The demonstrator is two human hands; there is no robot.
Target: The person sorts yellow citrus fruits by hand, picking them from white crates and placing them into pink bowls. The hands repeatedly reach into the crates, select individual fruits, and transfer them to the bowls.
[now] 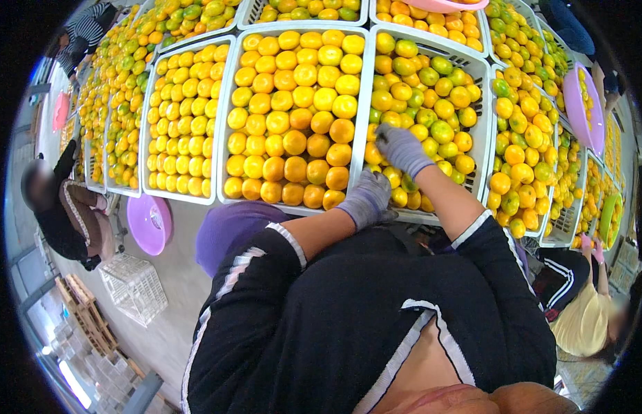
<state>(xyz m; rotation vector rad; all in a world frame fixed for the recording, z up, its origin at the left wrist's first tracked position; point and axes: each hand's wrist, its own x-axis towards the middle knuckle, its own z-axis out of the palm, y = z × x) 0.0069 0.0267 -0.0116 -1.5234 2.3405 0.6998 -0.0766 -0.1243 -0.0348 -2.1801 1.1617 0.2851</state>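
Both my hands wear grey knitted gloves. My left hand (370,196) rests at the near left corner of a white plastic crate (485,155), its fingers over the rim and close to the fruit. Deeper in the same crate, my right hand (404,150) reaches down with bent fingers onto the green-and-orange mandarins (429,98), which lie loose there. Whether either hand grips a fruit is hidden. Just left stands another white crate (223,124), filled with orange mandarins (279,121) in neat rows.
More crates of mandarins (184,114) surround these two. A pink basin (445,4) sits on fruit at the back; a purple basin (582,111) stands right. On the floor are another purple basin (145,225), an upturned white crate (134,290) and wooden pallets (85,310). Several people work nearby.
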